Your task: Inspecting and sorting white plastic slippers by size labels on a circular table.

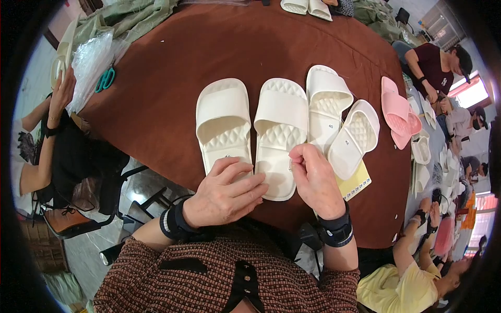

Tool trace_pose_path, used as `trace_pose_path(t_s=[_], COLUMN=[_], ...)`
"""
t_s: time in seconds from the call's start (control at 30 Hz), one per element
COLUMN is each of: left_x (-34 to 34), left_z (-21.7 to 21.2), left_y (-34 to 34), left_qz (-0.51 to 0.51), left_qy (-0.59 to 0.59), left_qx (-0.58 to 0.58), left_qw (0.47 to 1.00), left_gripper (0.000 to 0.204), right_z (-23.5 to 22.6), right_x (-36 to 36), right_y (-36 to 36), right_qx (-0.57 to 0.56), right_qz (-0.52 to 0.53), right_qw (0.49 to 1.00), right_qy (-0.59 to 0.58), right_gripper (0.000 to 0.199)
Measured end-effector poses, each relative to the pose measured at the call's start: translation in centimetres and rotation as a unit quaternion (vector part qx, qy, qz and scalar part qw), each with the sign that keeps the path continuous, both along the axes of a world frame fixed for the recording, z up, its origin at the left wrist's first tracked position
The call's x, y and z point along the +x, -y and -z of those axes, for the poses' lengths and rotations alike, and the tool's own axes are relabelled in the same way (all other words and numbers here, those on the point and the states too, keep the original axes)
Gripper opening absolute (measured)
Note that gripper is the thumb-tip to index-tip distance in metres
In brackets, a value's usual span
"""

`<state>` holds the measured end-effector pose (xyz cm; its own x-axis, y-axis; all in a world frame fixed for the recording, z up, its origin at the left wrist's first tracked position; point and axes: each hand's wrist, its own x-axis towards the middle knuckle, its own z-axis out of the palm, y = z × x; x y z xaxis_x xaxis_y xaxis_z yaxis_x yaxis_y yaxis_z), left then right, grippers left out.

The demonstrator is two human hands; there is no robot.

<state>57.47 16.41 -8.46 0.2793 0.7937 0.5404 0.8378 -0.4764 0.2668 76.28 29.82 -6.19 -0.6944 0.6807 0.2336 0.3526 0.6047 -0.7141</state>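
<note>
Two white slippers with quilted footbeds lie side by side before me, the left slipper (224, 111) and the right slipper (282, 107), heels toward me. My left hand (225, 191) rests on the left slipper's heel, fingers stretched out and reaching toward the other slipper. At the right edge of the right slipper's heel, my right hand (314, 177) has thumb and forefinger pinched together; whatever they hold is too small to make out. Just right of it lie two more white slippers, an upright one (330, 96) and a tilted one (355, 138). A yellow label sheet (357, 182) is partly under the tilted one.
Pink slippers (395, 109) sit near the right edge of the brown tablecloth (156, 109). Teal scissors (105, 79) and clear plastic (93, 65) lie at left, where a co-worker's hand (62, 88) touches a white slipper (63, 52). Several people work along the right.
</note>
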Motion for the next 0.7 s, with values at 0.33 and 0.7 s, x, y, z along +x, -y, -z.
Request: trace_pose_path(t_s=[0.33, 0.7], left_x=[1.8, 3.0], left_z=[-3.3, -2.7], left_y=[-1.2, -2.9], left_qz=[0.019, 0.049], left_qy=[0.001, -0.050], left_qx=[-0.081, -0.076], left_qw=[0.997, 0.995], left_gripper=[0.047, 0.039], right_z=[0.0, 0.7], right_x=[0.3, 0.6], right_y=[-0.1, -0.3], right_qx=[-0.016, -0.058], right_qz=[-0.010, -0.008], right_qw=[1.000, 0.998], right_qy=[-0.005, -0.026], right_gripper=[0.018, 0.021])
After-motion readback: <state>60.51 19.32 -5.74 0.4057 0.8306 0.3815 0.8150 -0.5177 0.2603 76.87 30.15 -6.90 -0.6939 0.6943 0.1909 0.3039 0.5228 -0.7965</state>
